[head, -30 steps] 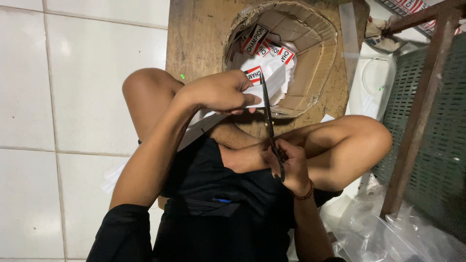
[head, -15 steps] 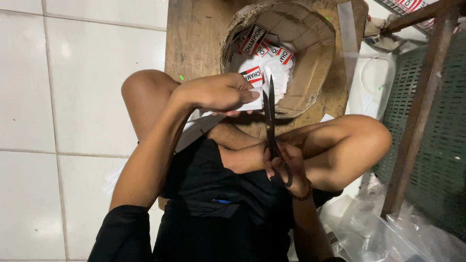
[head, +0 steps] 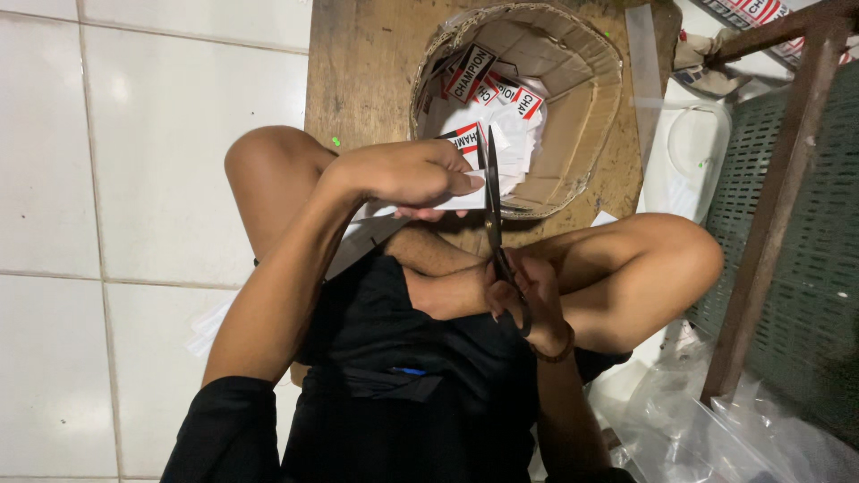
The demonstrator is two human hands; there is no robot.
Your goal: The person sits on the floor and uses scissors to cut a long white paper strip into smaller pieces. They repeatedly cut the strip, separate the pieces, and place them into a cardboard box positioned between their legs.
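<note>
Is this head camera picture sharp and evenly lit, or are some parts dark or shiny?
Head view: mostly sharp, lit from above; the white floor tiles show soft glare, the black shorts lose detail in shadow, the right hand on the scissors is dim, the left hand well lit, and the plastic bags glint.

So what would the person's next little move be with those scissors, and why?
Probably closing the scissors to snip the white paper strip. The right hand grips the handles, and the dark blades stand right at the strip's end, which the left hand pinches out over the cardboard box. Cut pieces already lie in the box, so a fresh piece would likely drop in.
</note>
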